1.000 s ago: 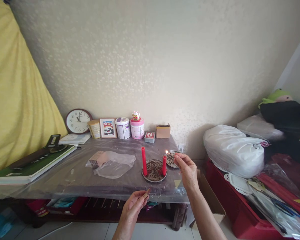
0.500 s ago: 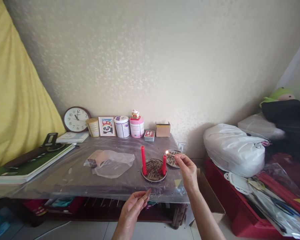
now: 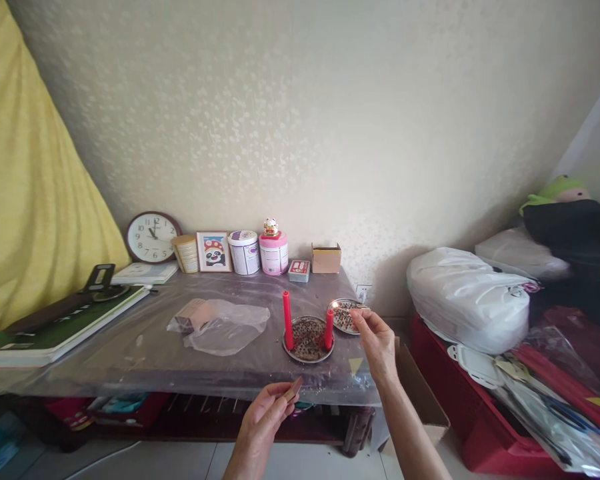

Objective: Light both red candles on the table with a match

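Note:
Between the thumb and fingers of my right hand (image 3: 376, 339) is a burning match (image 3: 343, 307), its flame at the left end, just above the shorter red candle (image 3: 329, 329). My left hand (image 3: 266, 415) grips a small brown matchbox (image 3: 293, 389) in front of the table edge. A taller red candle (image 3: 287, 321) stands upright on the left of the same round metal plate (image 3: 307, 361), which is dark and speckled inside. Behind the match lies a second speckled plate (image 3: 344, 323), partly covered by my right hand.
A crumpled clear plastic bag (image 3: 227, 333) lies left of the candles on the plastic-covered table (image 3: 180, 373). Along the wall stand a clock (image 3: 153, 238), a framed picture (image 3: 214, 253), tins and a small carton (image 3: 326, 259). A red bin (image 3: 473, 417) with bags is at right.
Almost nothing differs. The flame stays beside the shorter candle's top, and both hands keep nearly the same place.

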Available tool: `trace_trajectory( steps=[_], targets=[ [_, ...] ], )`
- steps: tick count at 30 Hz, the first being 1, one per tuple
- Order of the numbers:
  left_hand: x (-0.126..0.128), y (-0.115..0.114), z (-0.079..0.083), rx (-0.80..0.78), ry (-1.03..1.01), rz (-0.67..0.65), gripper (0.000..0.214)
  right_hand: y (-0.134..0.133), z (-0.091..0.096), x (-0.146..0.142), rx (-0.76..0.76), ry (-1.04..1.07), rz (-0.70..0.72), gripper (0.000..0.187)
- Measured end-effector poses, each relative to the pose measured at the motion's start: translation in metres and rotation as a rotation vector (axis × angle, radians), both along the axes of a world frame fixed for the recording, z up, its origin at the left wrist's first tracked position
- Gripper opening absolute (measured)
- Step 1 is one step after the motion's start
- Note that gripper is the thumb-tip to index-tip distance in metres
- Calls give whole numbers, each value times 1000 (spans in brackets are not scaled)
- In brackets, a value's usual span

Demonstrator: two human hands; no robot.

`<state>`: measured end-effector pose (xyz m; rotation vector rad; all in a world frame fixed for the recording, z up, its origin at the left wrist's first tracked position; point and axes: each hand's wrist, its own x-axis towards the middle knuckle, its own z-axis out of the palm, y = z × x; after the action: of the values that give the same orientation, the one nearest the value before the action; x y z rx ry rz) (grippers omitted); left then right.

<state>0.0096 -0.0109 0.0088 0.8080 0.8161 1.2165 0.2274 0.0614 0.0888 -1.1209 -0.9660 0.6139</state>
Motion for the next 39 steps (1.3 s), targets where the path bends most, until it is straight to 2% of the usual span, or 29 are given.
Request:
trace_trajectory(
  steps=[16, 29, 39],
  targets=[
    [-1, -2, 3, -9, -21, -6, 36, 10, -13, 4, 31, -67, -13, 33],
    [-3, -1, 5, -20, -50, -6, 37, 13, -15, 1, 24, -90, -31, 31],
    [-4, 2, -7, -7, -53, 2, 35, 14, -18, 1, 19, -130, -38, 30]
  ],
)
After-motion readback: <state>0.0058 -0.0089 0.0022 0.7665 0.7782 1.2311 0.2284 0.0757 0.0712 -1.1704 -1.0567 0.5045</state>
